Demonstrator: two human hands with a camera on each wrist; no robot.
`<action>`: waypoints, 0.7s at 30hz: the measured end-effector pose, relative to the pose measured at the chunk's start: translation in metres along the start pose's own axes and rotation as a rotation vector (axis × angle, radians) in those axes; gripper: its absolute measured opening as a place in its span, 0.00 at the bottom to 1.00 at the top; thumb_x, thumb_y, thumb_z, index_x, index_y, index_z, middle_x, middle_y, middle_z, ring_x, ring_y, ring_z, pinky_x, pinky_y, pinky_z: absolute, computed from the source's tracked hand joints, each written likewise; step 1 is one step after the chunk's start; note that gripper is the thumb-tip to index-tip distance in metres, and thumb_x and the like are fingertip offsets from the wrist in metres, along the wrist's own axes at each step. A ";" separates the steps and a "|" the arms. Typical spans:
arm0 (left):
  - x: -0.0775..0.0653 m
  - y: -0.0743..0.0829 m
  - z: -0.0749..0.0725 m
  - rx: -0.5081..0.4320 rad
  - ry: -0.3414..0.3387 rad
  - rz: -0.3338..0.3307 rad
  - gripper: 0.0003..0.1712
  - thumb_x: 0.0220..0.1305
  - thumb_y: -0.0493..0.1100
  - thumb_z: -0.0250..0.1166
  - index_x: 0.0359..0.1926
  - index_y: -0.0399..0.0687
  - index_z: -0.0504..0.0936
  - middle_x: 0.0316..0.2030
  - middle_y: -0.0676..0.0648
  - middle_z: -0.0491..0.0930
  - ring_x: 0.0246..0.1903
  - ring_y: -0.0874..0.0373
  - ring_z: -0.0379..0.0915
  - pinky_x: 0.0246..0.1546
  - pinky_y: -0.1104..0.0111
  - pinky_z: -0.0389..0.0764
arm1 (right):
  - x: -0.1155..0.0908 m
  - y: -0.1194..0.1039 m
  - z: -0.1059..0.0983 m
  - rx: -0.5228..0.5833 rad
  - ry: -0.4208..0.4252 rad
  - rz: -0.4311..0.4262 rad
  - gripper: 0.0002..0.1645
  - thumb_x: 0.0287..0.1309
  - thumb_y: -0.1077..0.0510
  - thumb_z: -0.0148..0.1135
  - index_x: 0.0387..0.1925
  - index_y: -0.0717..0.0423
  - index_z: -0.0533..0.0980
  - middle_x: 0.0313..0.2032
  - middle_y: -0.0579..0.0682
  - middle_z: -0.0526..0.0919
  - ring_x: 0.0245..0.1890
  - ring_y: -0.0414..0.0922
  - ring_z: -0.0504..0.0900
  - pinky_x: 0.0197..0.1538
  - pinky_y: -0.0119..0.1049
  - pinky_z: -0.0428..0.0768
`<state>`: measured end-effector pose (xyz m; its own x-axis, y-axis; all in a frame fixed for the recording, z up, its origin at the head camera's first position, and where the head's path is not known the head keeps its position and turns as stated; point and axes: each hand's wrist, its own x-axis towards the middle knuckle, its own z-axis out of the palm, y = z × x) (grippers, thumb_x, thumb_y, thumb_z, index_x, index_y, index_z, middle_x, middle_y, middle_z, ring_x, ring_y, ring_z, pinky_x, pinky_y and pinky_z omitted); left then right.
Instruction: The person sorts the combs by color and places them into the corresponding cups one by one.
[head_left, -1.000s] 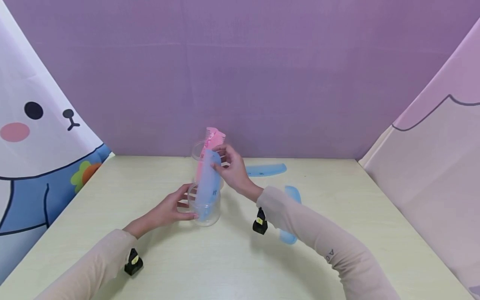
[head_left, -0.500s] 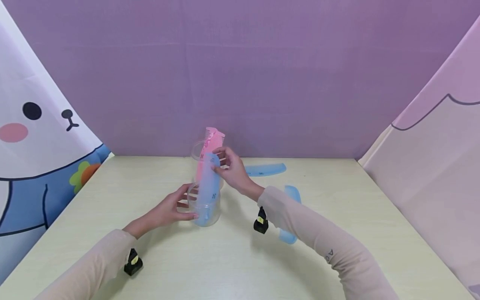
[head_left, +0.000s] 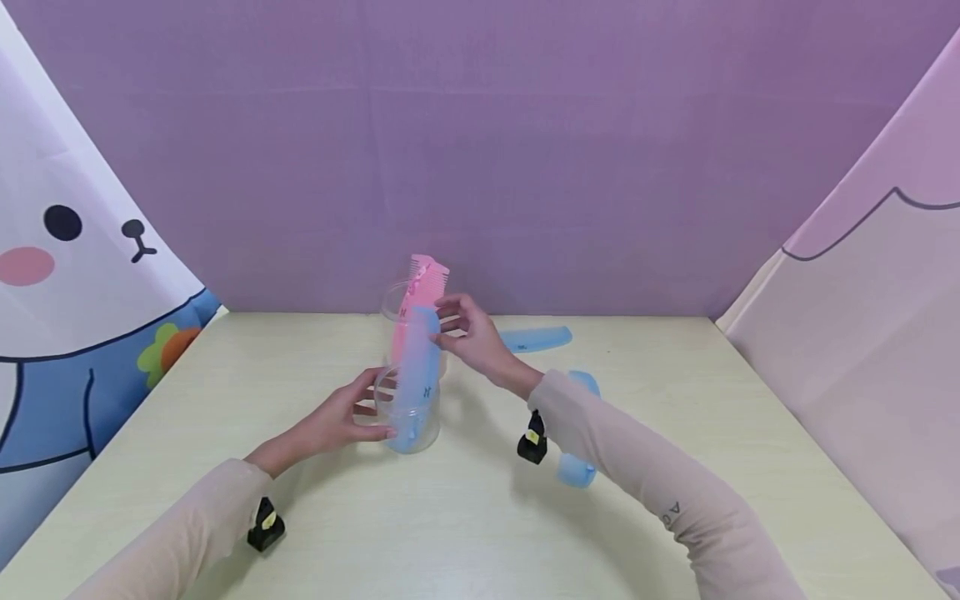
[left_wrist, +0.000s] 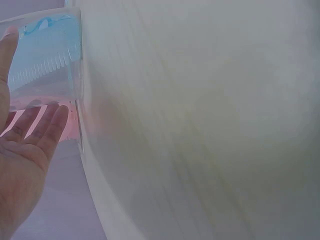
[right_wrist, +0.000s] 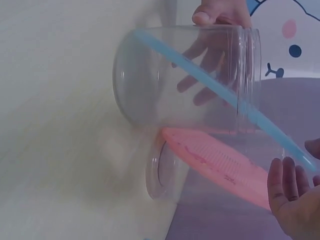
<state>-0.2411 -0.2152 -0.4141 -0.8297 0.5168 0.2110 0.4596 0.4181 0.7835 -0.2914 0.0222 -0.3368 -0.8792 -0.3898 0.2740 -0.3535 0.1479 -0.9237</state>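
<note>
Blue comb [head_left: 418, 367] leans inside the front jar [right_wrist: 157, 95], its top above the rim. Left hand [head_left: 341, 417]: grip around that jar. Right hand [head_left: 480, 343]: grip parted at the comb's top. Insertion appears complete; next move likely calls for right-hand withdrawal.

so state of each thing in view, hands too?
Front jar: upright, uncapped
Rear jar: upright, uncapped
Leaning blue comb: inside front jar
Pink comb(s): leaning in rear jar
Far blue comb: lying on table
Near blue comb: lying, part-hidden
Left hand: gripping front jar
Right hand: loose, by leaning blue comb
</note>
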 end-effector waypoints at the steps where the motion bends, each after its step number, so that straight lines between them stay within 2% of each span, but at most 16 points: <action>1: 0.000 0.000 0.000 0.000 0.001 0.002 0.46 0.48 0.46 0.71 0.64 0.49 0.56 0.57 0.39 0.68 0.52 0.44 0.71 0.47 0.60 0.80 | 0.000 0.001 -0.003 0.002 -0.002 -0.008 0.27 0.54 0.69 0.59 0.55 0.59 0.63 0.50 0.59 0.73 0.47 0.53 0.77 0.48 0.37 0.81; 7: 0.000 0.000 0.001 0.013 0.005 0.010 0.46 0.47 0.46 0.72 0.64 0.49 0.57 0.57 0.41 0.68 0.52 0.45 0.71 0.46 0.61 0.81 | -0.004 0.008 -0.024 -0.011 -0.002 -0.018 0.25 0.55 0.67 0.59 0.55 0.59 0.64 0.52 0.59 0.73 0.48 0.52 0.77 0.48 0.36 0.81; 10: 0.000 0.000 0.001 0.019 0.007 0.015 0.45 0.47 0.46 0.72 0.64 0.49 0.57 0.57 0.41 0.68 0.52 0.45 0.72 0.46 0.62 0.81 | -0.008 0.012 -0.035 -0.036 0.006 0.006 0.25 0.56 0.66 0.59 0.55 0.59 0.65 0.51 0.57 0.73 0.49 0.51 0.76 0.48 0.37 0.81; 14: 0.000 0.000 0.001 0.019 0.006 0.018 0.45 0.47 0.47 0.72 0.64 0.49 0.57 0.57 0.41 0.68 0.52 0.45 0.72 0.46 0.63 0.80 | -0.014 0.022 -0.051 -0.075 0.022 0.023 0.25 0.56 0.66 0.59 0.55 0.62 0.64 0.52 0.60 0.72 0.50 0.53 0.76 0.49 0.40 0.80; 21: 0.000 0.000 0.001 0.016 0.004 0.016 0.46 0.47 0.47 0.72 0.64 0.49 0.57 0.58 0.41 0.67 0.52 0.45 0.71 0.46 0.62 0.81 | -0.030 0.045 -0.080 -0.120 0.027 0.088 0.23 0.57 0.65 0.58 0.54 0.59 0.64 0.54 0.61 0.71 0.52 0.56 0.74 0.52 0.44 0.79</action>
<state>-0.2412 -0.2145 -0.4146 -0.8236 0.5205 0.2253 0.4776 0.4222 0.7704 -0.3068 0.1128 -0.3656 -0.9162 -0.3461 0.2019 -0.3088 0.2889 -0.9062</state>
